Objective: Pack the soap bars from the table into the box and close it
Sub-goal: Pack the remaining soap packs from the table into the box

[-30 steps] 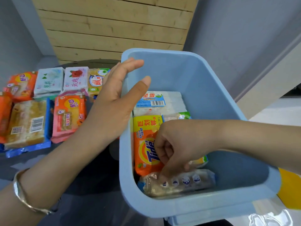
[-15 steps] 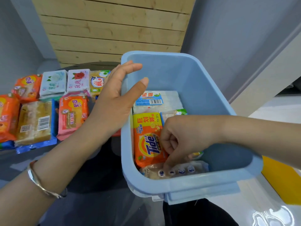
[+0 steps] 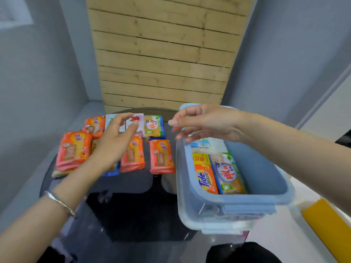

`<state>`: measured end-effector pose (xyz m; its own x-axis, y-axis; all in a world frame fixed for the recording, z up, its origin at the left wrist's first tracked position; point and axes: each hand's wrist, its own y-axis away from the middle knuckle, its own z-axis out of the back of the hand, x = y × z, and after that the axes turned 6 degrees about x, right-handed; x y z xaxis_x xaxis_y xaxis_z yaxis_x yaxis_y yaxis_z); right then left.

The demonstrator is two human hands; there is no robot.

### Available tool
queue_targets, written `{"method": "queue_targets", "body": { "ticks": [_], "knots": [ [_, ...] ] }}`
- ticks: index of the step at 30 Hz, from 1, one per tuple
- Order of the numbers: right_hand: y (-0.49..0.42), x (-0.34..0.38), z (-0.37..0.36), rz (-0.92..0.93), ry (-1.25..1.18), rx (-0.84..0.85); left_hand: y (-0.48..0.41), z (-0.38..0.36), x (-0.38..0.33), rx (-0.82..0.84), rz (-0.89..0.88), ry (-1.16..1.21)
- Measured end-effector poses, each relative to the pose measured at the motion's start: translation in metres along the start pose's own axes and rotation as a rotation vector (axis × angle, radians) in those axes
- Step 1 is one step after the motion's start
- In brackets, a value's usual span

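The blue plastic box [image 3: 266, 179] stands at the right on the glass table. Inside lie an orange Tide bar [image 3: 206, 175], a green-and-white wrapped bar [image 3: 228, 173] and a white bar with a blue label [image 3: 207, 145]. Several wrapped soap bars lie to the left: orange ones [image 3: 161, 156], a green-orange one [image 3: 153, 127], a white one with a rose [image 3: 137, 121]. My left hand [image 3: 115, 141] hovers open above these bars, fingers spread near the rose bar. My right hand [image 3: 205, 124] floats open over the box's far left corner, holding nothing.
The round dark glass table [image 3: 133, 186] has a curved front edge. A wooden plank wall [image 3: 163, 54] rises behind it, between grey walls. A yellow object [image 3: 326, 224] lies on the white surface at the right. A silver bracelet [image 3: 60, 204] circles my left wrist.
My right hand has come up out of the box, leaving a bar inside. My left hand has let go of the box rim and moved left over the bars. The view has pulled back.
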<state>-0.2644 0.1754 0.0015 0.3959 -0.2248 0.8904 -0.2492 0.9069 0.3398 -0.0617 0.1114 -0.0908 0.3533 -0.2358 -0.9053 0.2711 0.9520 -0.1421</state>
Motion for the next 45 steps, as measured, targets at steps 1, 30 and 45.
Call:
{"method": "queue_targets", "body": {
  "ticks": [1,30,45],
  "knots": [
    [-0.010,0.005,-0.011,-0.013,-0.025,0.005,0.000,0.014,0.009,-0.014,0.036,-0.050],
    [-0.137,-0.075,-0.205,0.020,0.704,-0.223,0.035,0.107,0.116,0.051,0.369,0.318],
    [-0.098,-0.043,-0.182,-0.006,-0.333,-0.315,0.067,0.131,0.100,-0.218,0.400,0.359]
  ]
}}
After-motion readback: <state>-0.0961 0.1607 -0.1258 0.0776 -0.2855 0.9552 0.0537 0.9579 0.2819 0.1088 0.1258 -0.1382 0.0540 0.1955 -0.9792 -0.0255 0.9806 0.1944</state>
